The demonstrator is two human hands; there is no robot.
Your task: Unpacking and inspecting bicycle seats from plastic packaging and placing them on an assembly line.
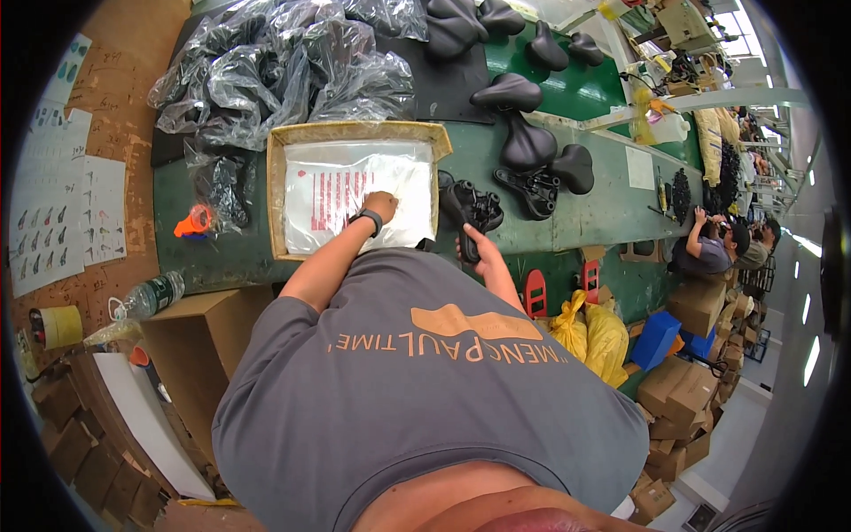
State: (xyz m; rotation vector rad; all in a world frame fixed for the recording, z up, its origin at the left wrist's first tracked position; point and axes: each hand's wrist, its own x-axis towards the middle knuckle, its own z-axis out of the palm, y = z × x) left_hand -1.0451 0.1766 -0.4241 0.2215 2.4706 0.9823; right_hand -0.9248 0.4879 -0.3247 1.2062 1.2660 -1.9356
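Observation:
My left hand (pixel 381 206), with a dark watch on its wrist, lies on a stack of flat clear plastic bags (pixel 337 191) with red print. The bags sit inside a shallow cardboard box (pixel 277 177) on the green workbench (pixel 585 213). The fingers curl down onto the top bag, and whether they pinch it is hidden. My right hand (pixel 470 244) grips the narrow end of a black bicycle saddle (pixel 472 206), turned underside up just right of the box.
A heap of crumpled clear bags (pixel 284 71) lies behind the box. Several black saddles (pixel 532 142) lie farther along the bench. An orange tape dispenser (pixel 193 222), a water bottle (pixel 151 295), an open carton (pixel 191 355) and yellow bags (pixel 589 332) surround me. Another person (pixel 709 246) works at the right.

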